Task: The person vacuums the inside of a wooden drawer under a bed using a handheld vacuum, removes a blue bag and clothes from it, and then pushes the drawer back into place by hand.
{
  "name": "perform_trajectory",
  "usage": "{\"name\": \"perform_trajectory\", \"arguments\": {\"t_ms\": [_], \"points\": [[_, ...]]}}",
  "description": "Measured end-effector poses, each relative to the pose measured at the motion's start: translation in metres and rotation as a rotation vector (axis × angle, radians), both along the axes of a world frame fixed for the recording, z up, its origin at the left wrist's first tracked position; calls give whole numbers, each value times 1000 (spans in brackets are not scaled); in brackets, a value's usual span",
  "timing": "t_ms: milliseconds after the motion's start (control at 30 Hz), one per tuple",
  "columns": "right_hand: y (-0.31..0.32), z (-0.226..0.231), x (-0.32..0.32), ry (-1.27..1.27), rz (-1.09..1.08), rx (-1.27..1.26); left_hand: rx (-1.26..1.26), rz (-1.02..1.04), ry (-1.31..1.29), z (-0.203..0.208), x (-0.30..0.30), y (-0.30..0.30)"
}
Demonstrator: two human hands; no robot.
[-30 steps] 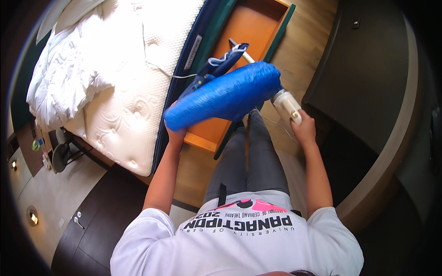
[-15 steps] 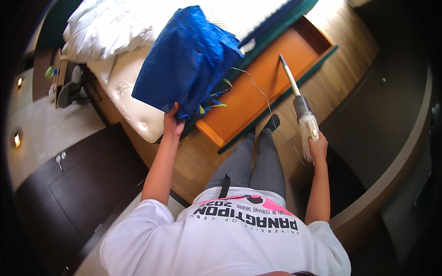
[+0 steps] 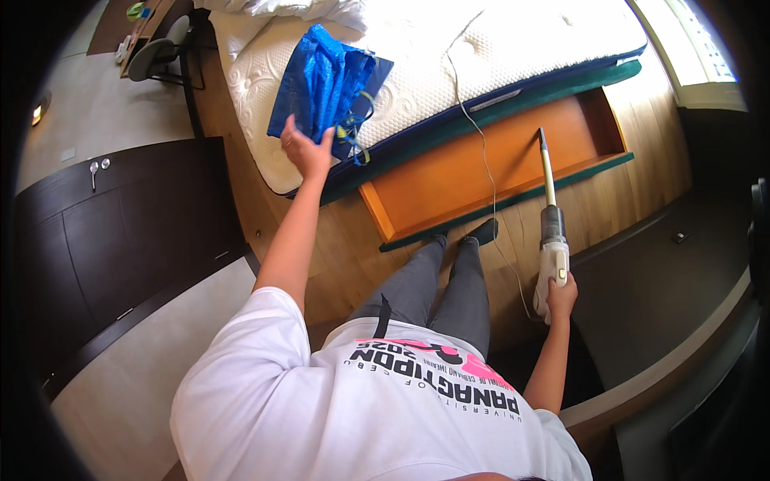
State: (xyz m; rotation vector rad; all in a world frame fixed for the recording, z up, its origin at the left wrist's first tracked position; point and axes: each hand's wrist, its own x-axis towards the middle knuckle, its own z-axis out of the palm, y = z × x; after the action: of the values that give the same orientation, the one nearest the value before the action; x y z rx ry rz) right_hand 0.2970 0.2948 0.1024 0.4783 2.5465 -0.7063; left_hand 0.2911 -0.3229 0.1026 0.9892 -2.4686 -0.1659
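A crumpled blue bag with yellow-and-blue straps lies on the near left part of the bare white mattress. At its lower edge is my left hand, open, with thumb and fingers apart. Over on the right, my right hand is wrapped round the handle of a white and grey handheld vacuum cleaner. The vacuum's slim nozzle reaches over the pulled-out orange-brown drawer under the bed. I see nothing lying in the drawer.
A thin cord runs from the mattress across the drawer to the floor by the vacuum. White bedding is heaped at the far left. A grey chair stands beyond, a dark door at left. My feet stand close to the drawer front.
The blue bag has come down onto the mattress and my left hand has opened from it. My right hand still holds the vacuum over the drawer. The view has shifted.
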Motion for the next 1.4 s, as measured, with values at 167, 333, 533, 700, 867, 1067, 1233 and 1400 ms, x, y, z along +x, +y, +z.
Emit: {"name": "perform_trajectory", "arguments": {"t_ms": [167, 333, 533, 700, 867, 1067, 1233, 1400], "points": [[2, -8, 1, -59, -57, -49, -255, 52, -346, 22, -45, 8], [-19, 13, -8, -192, -187, -137, 215, 15, -354, 20, -47, -63], [-11, 9, -2, -76, -120, -133, 11, 116, -208, 92, -44, -132], [-10, 6, -5, -119, -151, -113, 338, 11, 87, 149, 1, -235], [1, -7, -1, -64, -149, -124, 623, -89, 198, 185, 17, -235], [-15, 11, -9, -128, -143, -127, 731, -115, 309, 193, 32, -253], [2, -10, -3, -18, -74, -121, 730, -57, 204, 179, 23, -257], [-21, 19, -13, -143, -138, -122, 686, 1, 93, 151, 20, -244]]}}
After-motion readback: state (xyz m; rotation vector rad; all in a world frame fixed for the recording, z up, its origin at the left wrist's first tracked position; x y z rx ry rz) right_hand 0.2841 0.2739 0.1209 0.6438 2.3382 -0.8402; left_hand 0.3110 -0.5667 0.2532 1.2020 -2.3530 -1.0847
